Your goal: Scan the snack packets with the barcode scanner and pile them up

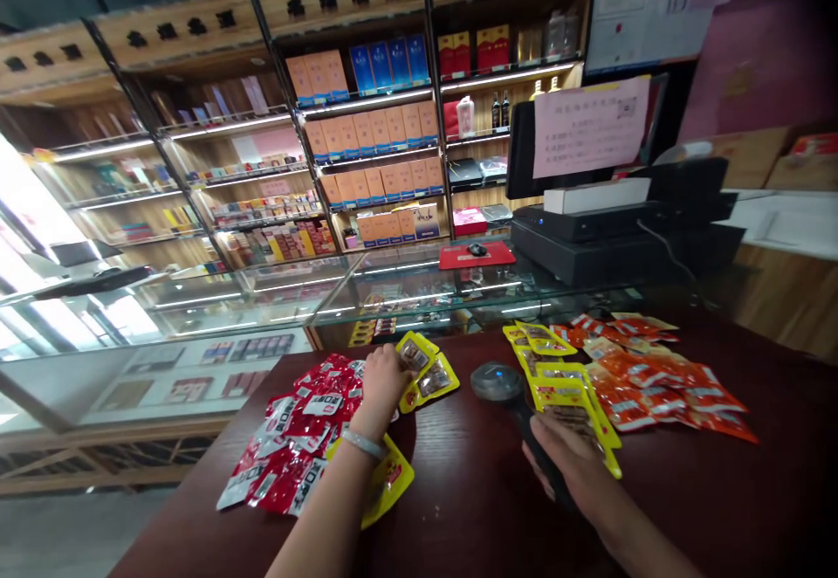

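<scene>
Head view: left hand [383, 377] fingers clamped on glossy yellow windowed snack packet [415, 354], right hand [566, 464] wrapped around black scanner [507, 386].

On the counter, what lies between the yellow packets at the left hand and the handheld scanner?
In the head view, only bare dark counter separates the yellow packets at the left hand from the handheld scanner held by the right hand.

Pale bracelet [364, 444], bare forearms

Both forearms run off the bottom edge, and the right hand [576, 464] hides the scanner's [507, 386] handle.
</scene>
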